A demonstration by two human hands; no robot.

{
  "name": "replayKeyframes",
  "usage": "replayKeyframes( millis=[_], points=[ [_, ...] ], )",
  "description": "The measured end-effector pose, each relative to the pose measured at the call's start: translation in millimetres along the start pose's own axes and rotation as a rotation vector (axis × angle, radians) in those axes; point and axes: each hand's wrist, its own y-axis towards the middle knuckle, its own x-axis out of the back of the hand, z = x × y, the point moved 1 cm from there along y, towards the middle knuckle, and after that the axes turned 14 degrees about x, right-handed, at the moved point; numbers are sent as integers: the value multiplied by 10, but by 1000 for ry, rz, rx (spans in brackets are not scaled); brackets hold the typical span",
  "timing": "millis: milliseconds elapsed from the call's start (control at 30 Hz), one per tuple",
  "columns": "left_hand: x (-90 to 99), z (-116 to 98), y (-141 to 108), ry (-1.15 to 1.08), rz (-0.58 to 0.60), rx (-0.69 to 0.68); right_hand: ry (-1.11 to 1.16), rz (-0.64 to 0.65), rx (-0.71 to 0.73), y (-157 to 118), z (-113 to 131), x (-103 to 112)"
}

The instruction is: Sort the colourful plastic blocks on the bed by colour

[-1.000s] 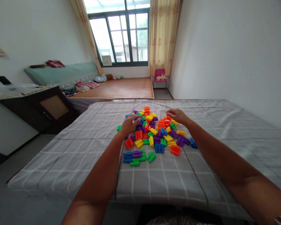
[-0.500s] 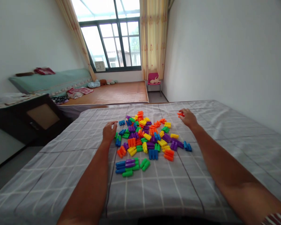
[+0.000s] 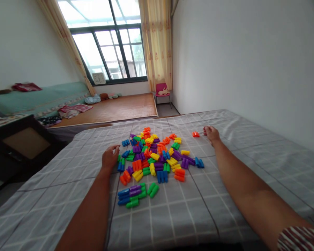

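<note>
Many colourful plastic pieces, among them a blue one (image 3: 162, 176), lie in a loose pile on the grey checked cloth (image 3: 178, 212). My left hand (image 3: 111, 157) rests at the pile's left edge, beside green and blue pieces (image 3: 121, 164), its fingers curled and what they hold, if anything, hidden. On the far right, my right hand (image 3: 211, 134) has its fingers curled, with nothing clearly visible in them. Just left of it an orange piece (image 3: 196, 134) lies apart on the cloth. Nearer to me sits a joined blue, purple and green cluster (image 3: 132, 195), with a green pair (image 3: 153, 190) beside it.
A dark cabinet (image 3: 28, 146) stands at the left. Beyond the cloth are a low bed with a brown mat (image 3: 120, 108), a pink chair (image 3: 161, 90) and a window. A white wall (image 3: 238, 59) runs along the right.
The orange piece that was at my right hand's fingers now lies on the cloth, and that hand is to its right. The view has shifted, moving the pile left in the picture.
</note>
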Motion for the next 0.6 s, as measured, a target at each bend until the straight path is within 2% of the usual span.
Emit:
replayKeyframes(
  millis=[67,100,167,267,367,433,600],
  points=[
    [-29,-5,0,45,49,6,84,-39,-121,32,-29,24],
    [-38,-13,0,68,69,15,110,-13,-172,50,-17,39],
    [-47,-33,1,109,95,35,135,156,-180,84,55,68],
    [-49,-57,3,147,110,41,130,445,-69,121,204,95],
    [-55,-54,8,166,109,26,29,601,25,171,297,62],
    [-61,-45,8,167,111,15,-68,588,42,227,303,8],
    [-51,-46,-14,173,114,23,-272,461,117,304,215,-129]
  ],
)
